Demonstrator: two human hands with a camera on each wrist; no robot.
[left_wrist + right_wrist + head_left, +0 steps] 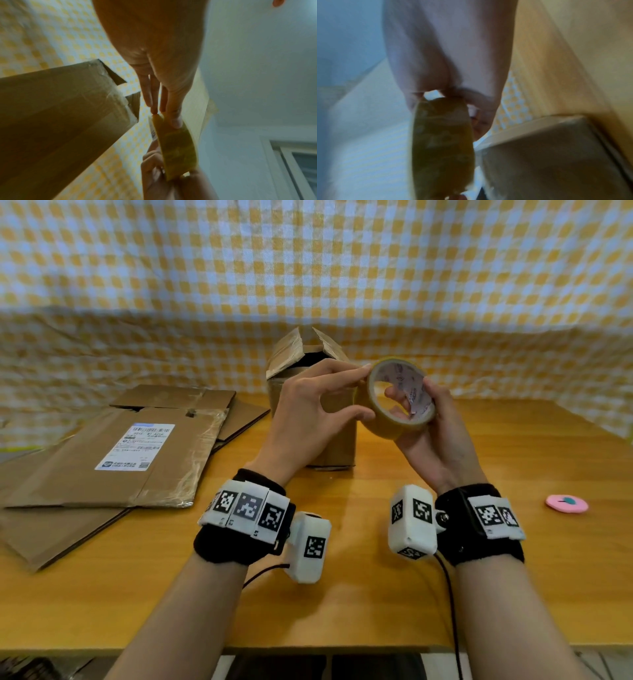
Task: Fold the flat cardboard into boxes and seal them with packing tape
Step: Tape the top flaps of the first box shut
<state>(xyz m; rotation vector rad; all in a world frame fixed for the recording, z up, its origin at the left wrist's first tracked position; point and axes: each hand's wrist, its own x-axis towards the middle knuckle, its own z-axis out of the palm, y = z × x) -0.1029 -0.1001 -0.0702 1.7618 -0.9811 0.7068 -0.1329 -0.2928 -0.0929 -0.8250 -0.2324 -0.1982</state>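
A roll of yellowish packing tape (387, 424) with a white printed core is held up in front of me, above the table. My right hand (416, 402) grips it, fingers through the core and thumb on the outer rim. My left hand (365, 392) holds the roll's left side, index fingertip on top and thumb below; in the left wrist view its fingertips (176, 121) press on the tape roll (178, 148). Behind the hands a brown cardboard box (339, 446) stands upright, its top flaps open. The right wrist view is blurred and shows the tape roll (441, 142) beside the box (556, 155).
Flattened cardboard sheets (120, 453), one with a white shipping label, lie stacked on the left of the wooden table (342, 611). A small pink round object (567, 504) lies at the right. Yellow checked cloth (308, 268) hangs behind the table.
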